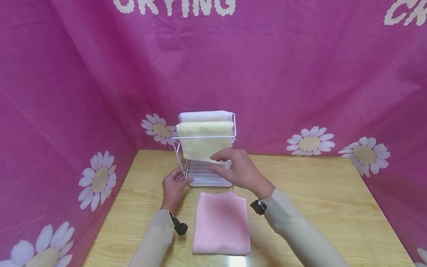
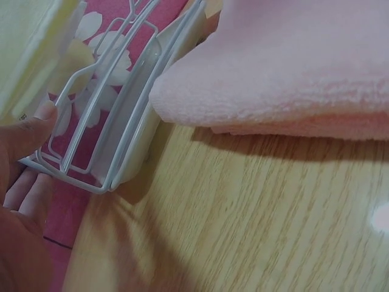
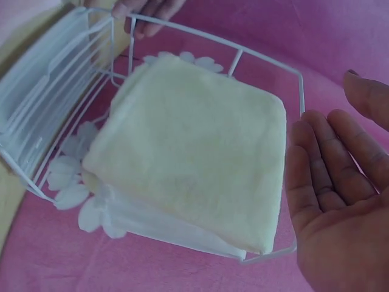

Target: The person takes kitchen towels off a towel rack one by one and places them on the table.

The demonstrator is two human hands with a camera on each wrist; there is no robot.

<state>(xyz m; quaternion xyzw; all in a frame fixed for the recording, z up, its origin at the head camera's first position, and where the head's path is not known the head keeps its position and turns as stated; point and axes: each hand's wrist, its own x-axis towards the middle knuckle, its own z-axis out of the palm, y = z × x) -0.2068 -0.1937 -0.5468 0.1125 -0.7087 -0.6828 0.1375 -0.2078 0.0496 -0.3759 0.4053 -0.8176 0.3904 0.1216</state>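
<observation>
A white wire rack (image 1: 208, 182) with a shallow tray base stands towards the back of the table. A pale yellow towel (image 1: 198, 147) hangs folded over its front upper bar, and a white towel (image 1: 205, 116) hangs behind. My left hand (image 1: 173, 187) holds the rack's lower left corner, thumb and fingers on either side of the wire in the left wrist view. In front of the yellow towel is my right hand (image 1: 241, 170). Its fingers are loosely bent, with nothing between them and the thumb; the right wrist view shows its palm (image 3: 340, 225) apart from the towel.
A folded pink towel (image 1: 221, 224) lies flat on the wooden table (image 1: 310, 200), in front of the rack and between my forearms. Pink cloth (image 1: 260, 74) with white daisies and lettering hangs behind the table and along its sides.
</observation>
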